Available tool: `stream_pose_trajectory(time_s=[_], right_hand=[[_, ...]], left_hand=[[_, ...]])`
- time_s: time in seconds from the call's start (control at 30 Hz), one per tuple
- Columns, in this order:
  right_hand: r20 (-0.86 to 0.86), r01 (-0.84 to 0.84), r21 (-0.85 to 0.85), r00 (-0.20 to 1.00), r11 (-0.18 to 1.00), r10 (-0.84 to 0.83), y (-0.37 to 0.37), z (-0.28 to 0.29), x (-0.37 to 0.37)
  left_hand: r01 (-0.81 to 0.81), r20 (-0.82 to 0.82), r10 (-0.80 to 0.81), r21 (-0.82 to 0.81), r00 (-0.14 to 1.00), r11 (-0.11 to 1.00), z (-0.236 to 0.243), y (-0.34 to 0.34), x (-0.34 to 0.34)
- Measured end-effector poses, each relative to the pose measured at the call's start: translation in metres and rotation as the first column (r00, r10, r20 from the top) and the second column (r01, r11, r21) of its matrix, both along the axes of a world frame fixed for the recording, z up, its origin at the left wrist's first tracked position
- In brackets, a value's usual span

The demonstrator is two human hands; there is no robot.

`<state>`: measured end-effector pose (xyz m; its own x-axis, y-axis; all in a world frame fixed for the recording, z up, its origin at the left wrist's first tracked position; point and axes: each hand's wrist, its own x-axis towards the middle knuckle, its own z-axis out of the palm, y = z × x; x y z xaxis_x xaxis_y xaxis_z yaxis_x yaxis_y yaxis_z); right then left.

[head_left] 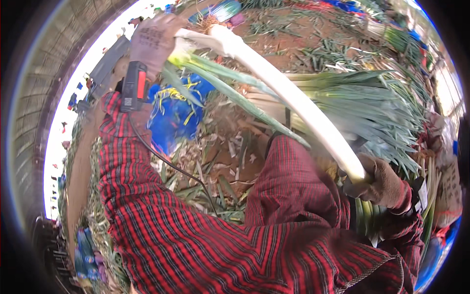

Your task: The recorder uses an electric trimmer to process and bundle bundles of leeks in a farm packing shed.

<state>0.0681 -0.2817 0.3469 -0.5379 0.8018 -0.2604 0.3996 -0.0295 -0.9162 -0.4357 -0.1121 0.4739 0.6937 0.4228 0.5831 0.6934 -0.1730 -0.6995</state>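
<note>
A long green onion (303, 108) with a thick white stalk stretches slantwise in front of me, its roots (208, 22) at the far end. My right hand (374, 181), in a brown glove, grips the near end of the stalk. Up at the far left my left hand (155, 41), in a pale glove, is closed on a loose outer leaf (198, 40). This whitish sheath has green blades (235, 93) hanging from it and still touches the stalk near the roots. Fingertips of the left hand are partly hidden.
Beyond the stalk lies a pile of green onions (362, 95). Blue plastic with yellow ties (178, 110) sits below my left hand. Leaf scraps (230, 147) litter the brown ground. A black cable (166, 159) runs from a device (134, 87) on my left wrist.
</note>
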Motion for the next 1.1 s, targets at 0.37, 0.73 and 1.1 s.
stream_pose_trajectory(time_s=[0.37, 0.73, 1.1], right_hand=[[0.325, -0.154, -0.047, 0.932, 0.987, 0.161, 0.019, -0.034, 0.018], [0.130, 0.055, -0.090, 0.991, 0.994, -0.043, 0.025, -0.085, 0.013], [0.606, -0.018, 0.555, 0.694, 0.831, -0.389, -0.027, -0.095, 0.047]], left_hand=[[-0.770, -0.090, 0.911, -0.572, 0.403, 0.284, -0.071, -0.037, -0.268], [0.699, 0.566, 0.714, -0.699, 0.412, 0.151, -0.196, 0.019, 0.072], [0.998, 0.577, 0.816, 0.051, -0.001, -0.035, -0.247, 0.039, 0.212]])
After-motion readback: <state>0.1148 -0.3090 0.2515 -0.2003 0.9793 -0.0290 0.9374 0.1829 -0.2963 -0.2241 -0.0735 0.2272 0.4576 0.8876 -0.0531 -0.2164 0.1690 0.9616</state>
